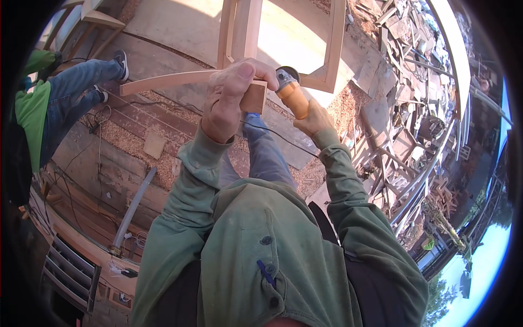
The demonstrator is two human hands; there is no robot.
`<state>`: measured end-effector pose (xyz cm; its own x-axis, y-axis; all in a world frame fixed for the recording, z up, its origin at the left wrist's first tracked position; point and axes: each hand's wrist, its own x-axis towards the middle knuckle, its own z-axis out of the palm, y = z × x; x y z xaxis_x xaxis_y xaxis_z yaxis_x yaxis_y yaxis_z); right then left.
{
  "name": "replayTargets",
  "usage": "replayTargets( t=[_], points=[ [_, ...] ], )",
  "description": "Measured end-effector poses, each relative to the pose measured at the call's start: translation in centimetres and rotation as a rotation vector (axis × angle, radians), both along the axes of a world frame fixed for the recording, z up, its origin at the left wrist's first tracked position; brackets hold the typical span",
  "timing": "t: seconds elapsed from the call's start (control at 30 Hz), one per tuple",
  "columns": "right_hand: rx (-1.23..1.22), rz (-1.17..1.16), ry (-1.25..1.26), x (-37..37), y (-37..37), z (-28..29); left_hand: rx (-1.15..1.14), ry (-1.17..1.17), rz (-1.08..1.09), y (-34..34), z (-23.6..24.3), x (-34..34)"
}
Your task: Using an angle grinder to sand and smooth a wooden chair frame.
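green shirt point(239, 234), wood pc point(254, 100) in curled l hand point(227, 98), grinder point(293, 99) in curled r hand point(315, 118)

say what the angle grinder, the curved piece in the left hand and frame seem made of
Angle grinder: orange body probably plastic, smooth, evenly coloured; grey head likely metal, from its sheen. Curved piece: wood, apparently unvarnished, by its dull tan faces. Frame: likely bare wood, pale, visibly jointed.

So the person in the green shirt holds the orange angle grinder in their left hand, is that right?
Not quite: the head view shows the orange angle grinder in the right hand, while the left hand grips a wooden piece. The green shirt is correct.
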<state>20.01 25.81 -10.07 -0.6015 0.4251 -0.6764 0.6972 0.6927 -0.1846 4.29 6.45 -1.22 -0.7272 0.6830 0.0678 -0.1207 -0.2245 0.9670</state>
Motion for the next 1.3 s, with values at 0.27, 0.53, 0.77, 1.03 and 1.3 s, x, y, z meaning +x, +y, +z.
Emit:
replayTargets(
  t=[0.27, 0.53, 0.77, 1.03, 1.3],
  points=[
    [0.035, 0.028, 0.025, 1.2, 0.3, -0.6, 0.089, -0.073, 0.015, 0.3, -0.5, 0.4],
    [0.111, -0.1, -0.003, 3.9, 3.1, 3.6, 0.033, -0.01, -0.017, 1.1, -0.3, 0.0],
    [-0.138, -0.495, 0.496, 9.9, 5.5, 8.2, -0.085, 0.101, -0.118, -1.0, -0.8, -1.1],
    [-0.72, -0.803, 0.769, 2.7, 5.9, 9.7, -0.174, 0.107, -0.143, -2.3, 0.0, -0.4],
    [-1.104, -0.814, 0.97, -12.2, 7.0, 9.7, -0.247, 0.062, -0.308, -4.0, 0.1, -2.2]
  ],
)
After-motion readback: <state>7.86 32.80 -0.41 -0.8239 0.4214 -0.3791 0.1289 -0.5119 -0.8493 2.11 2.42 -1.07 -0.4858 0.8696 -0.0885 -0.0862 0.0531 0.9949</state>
